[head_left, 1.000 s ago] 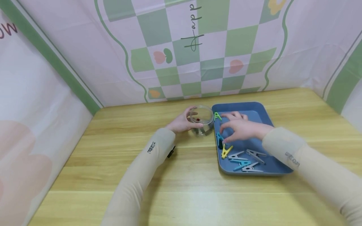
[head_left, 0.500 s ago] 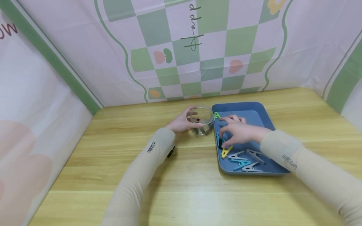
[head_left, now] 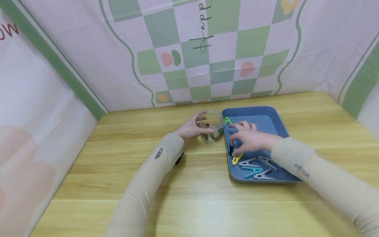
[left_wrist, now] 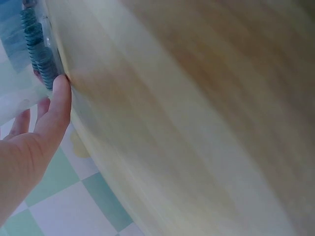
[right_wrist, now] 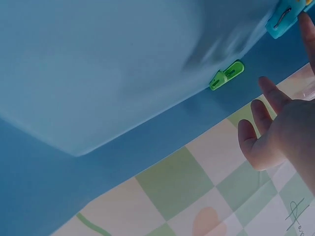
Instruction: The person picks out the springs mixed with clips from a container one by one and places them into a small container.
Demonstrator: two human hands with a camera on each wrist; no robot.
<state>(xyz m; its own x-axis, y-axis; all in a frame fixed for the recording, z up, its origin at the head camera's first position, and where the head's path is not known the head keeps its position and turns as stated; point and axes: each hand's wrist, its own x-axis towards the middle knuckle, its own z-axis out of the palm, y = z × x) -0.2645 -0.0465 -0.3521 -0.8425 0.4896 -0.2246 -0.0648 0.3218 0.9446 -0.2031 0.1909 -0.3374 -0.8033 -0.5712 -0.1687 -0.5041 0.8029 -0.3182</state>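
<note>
On the table stands a clear round jar [head_left: 217,130], gripped from its left side by my left hand [head_left: 189,128]. Small dark ribbed pieces [left_wrist: 44,64] and a red bit show through its wall. My right hand [head_left: 251,140] reaches into the blue tray [head_left: 265,121], thumb and index finger apart, the thumb by a yellow clothespin [head_left: 236,160]. In the right wrist view the index fingertip is at a blue clothespin [right_wrist: 283,19]; the thumb is out of sight there. A green clothespin [head_left: 227,121] lies by the tray's left wall, near the other fingers.
Grey clothespins [head_left: 267,163] and another blue clothespin [head_left: 251,171] lie in the tray's near end. A small black object [head_left: 179,159] shows beside the left sleeve. A printed cloth [head_left: 222,72] rises behind the wooden table [head_left: 195,197].
My right hand has shifted slightly left and down, bringing its thumb over the top of the yellow clothespin. My left hand and the jar have stayed put.
</note>
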